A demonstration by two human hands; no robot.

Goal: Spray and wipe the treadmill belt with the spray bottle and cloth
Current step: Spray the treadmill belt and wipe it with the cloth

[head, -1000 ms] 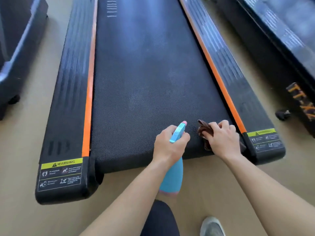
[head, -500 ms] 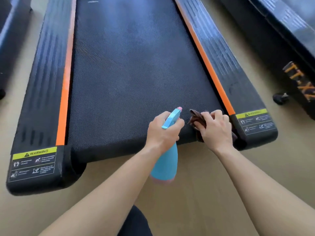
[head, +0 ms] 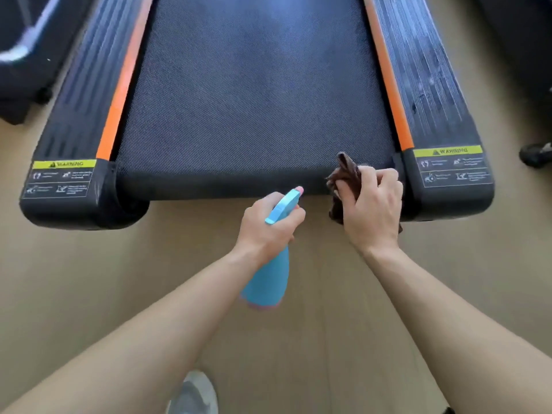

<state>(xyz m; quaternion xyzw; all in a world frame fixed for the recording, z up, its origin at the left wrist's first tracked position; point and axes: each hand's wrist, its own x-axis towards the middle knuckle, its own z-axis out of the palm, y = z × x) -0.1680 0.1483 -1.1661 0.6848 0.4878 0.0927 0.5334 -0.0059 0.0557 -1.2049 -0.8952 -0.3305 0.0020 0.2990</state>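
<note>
The dark woven treadmill belt (head: 254, 94) runs away from me between two black side rails with orange strips. My left hand (head: 268, 225) grips a light blue spray bottle (head: 268, 279) by its neck, its pink-tipped nozzle pointing at the belt's rear edge, just off the belt over the floor. My right hand (head: 373, 210) is shut on a crumpled dark brown cloth (head: 346, 174), which touches the rounded rear edge of the belt near the right rail. Part of the cloth is hidden under my fingers.
Yellow warning labels mark the left rail end (head: 62, 180) and the right rail end (head: 451, 165). Another dark machine (head: 27, 55) stands at the left, and one more at the far right with a small foot (head: 536, 153). Beige floor lies below, with my grey shoe (head: 194, 395) at the bottom.
Both hands have drawn back from the belt surface to its rear edge. The view has moved back and centred on the treadmill's end. The cloth has slid off the top onto the rounded edge.
</note>
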